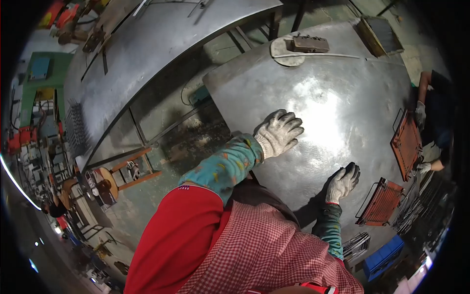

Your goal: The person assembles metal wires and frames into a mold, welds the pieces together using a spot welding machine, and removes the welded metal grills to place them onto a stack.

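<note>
My left hand [280,133], in a white knitted glove with darkened fingertips, lies palm down on the bare metal tabletop [259,90]. Its fingers are stretched out and a little apart, with nothing held. To the right, my right hand [343,182] wears a similar glove and rests on or just over the same table, fingers extended and slightly bent. No object shows in it. An orange-red wire rack [381,202] is the nearest thing on its right. Patterned teal sleeve covers reach both wrists.
A co-worker's gloved hands [420,113] are at a second orange-red rack [407,145] on the right. A drilled block [309,44] sits on a round plate [288,60] beside a thin rod [338,55]. An open box [379,36], blue crate [383,257] and another metal table [161,36] stand around.
</note>
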{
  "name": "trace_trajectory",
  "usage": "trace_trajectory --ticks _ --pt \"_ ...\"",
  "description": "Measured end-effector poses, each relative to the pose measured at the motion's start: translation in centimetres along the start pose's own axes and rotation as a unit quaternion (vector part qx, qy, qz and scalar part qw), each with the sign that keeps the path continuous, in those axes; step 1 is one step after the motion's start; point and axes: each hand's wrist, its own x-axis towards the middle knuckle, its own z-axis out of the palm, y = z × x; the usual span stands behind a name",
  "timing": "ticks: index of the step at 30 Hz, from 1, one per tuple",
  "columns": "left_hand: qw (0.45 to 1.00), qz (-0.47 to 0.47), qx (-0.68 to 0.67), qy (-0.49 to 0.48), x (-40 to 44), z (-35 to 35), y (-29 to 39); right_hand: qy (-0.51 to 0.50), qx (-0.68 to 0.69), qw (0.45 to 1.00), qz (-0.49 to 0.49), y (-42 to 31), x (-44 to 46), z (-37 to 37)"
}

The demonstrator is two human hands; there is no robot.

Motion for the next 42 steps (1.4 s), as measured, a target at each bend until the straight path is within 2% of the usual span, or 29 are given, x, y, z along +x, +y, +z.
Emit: trace_trajectory --ticks 6,8,9,10,12,14,16,18,19,20,21,22,24,25,26,27,28,30,32,33,34,35,36,37,38,39,40,41,42 --pt "0.999 -0.002 0.035 -0.006 -0.7 0.9 -0.6 -0.009 -0.004 0.999 -0.032 0.9 0.3 1.1" --pt "0.996 -0.014 0.035 -0.077 -0.5 -0.1 -0.7 0.006 -0.014 0.999 0.05 0.7 0.8 3.1" --pt "0.997 -0.002 0.057 0.045 -1.2 3.1 -1.0 -0.012 -0.036 0.996 0.082 0.0 1.1 3.5" --pt "1.0 0.0 0.007 0.002 -1.2 2.4 -1.2 -0.014 -0.042 0.996 0.071 -2.0 1.8 2.9" --pt "0.999 0.0 -0.038 0.017 -1.6 0.8 -1.2 -0.136 0.041 0.987 0.072 -7.4 3.6 1.2" --pt "0.994 0.004 -0.068 0.083 -1.9 3.9 -1.4 -0.2 0.088 0.975 0.026 -15.3 5.2 -1.1" --pt "0.98 -0.003 -0.086 0.179 -3.6 6.5 -1.7 -0.181 0.323 0.926 -0.073 -20.4 7.5 -0.3" --pt "0.977 0.02 -0.207 -0.038 -4.7 -0.6 -4.0 -0.168 0.364 0.909 -0.113 -29.1 10.1 -4.4" --pt "0.978 -0.016 -0.201 0.054 -5.4 -2.8 -5.0 -0.152 0.415 0.884 -0.151 -32.2 11.5 -4.8" --pt "0.955 -0.014 -0.197 0.223 -5.8 -6.0 -6.7 -0.127 0.467 0.854 -0.189 -34.8 13.9 -4.9" --pt "0.97 -0.022 -0.156 0.187 -5.9 -9.9 -9.0 -0.153 0.518 0.826 -0.164 -37.3 15.8 -5.6" --pt "0.97 -0.063 -0.099 0.213 -6.0 -12.4 -11.4 -0.178 0.566 0.793 -0.141 -40.0 17.8 -6.1" --pt "0.92 -0.134 -0.009 0.367 -7.7 -17.5 -16.7 -0.175 0.574 0.778 -0.185 -45.5 22.8 -5.6" --pt "0.924 -0.177 0.046 0.336 -9.3 -19.4 -19.0 -0.176 0.567 0.789 -0.157 -48.6 24.3 -5.6" --pt "0.935 -0.253 0.058 0.242 -10.7 -21.2 -21.1 -0.176 0.557 0.802 -0.126 -51.5 25.1 -5.5" --pt "0.919 -0.297 0.057 0.252 -11.8 -20.9 -22.8 -0.185 0.536 0.82 -0.075 -54.0 25.3 -5.2" --pt "0.903 -0.335 0.06 0.263 -12.6 -20.6 -24.2 -0.22 0.386 0.851 -0.28 -52.8 33.2 1.7" --pt "0.919 -0.303 0.06 0.245 -13.2 -20.4 -24.8 -0.338 0.308 0.878 -0.141 -58.3 27.0 -4.2" --pt "0.917 -0.329 0.059 0.218 -12.9 -20.7 -24.4 -0.41 0.368 0.822 -0.14 -58.4 27.6 -2.9" --pt "0.909 -0.305 0.097 0.267 -13.7 -21.1 -24.0 -0.457 0.427 0.775 -0.09 -57.9 26.9 -2.9" --pt "0.919 -0.276 0.055 0.277 -13.8 -21.0 -24.5 -0.49 0.44 0.746 -0.099 -56.4 26.5 -2.6" --pt "0.915 -0.302 0.04 0.263 -13.6 -21.6 -24.4 -0.495 0.447 0.735 -0.121 -56.0 22.7 -6.0" --pt "0.883 -0.256 0.133 0.369 -13.5 -18.9 -25.3 -0.338 0.343 0.813 -0.328 -53.8 20.5 -5.6" --pt "0.865 -0.219 0.217 0.395 -13.3 -19.3 -24.6 -0.252 0.143 0.821 -0.492 -53.3 18.2 -10.2" --pt "0.86 -0.249 0.162 0.415 -12.9 -18.6 -24.4 -0.143 0.087 0.844 -0.51 -51.1 18.6 -7.3" --pt "0.871 -0.318 0.053 0.37 -12.9 -18.1 -24.0 -0.065 -0.049 0.843 -0.532 -48.3 19.7 -1.1" --pt "0.877 -0.342 0.045 0.334 -12.7 -18.6 -23.6 0.056 -0.022 0.867 -0.494 -47.7 16.7 0.1" --pt "0.882 -0.266 0.172 0.35 -13.3 -17.3 -25.0 0.058 0.168 0.905 -0.387 -44.4 13.8 -2.4" --pt "0.905 -0.272 0.119 0.303 -12.8 -18.4 -25.0 0.093 0.36 0.882 -0.29 -41.9 11.2 -5.6"
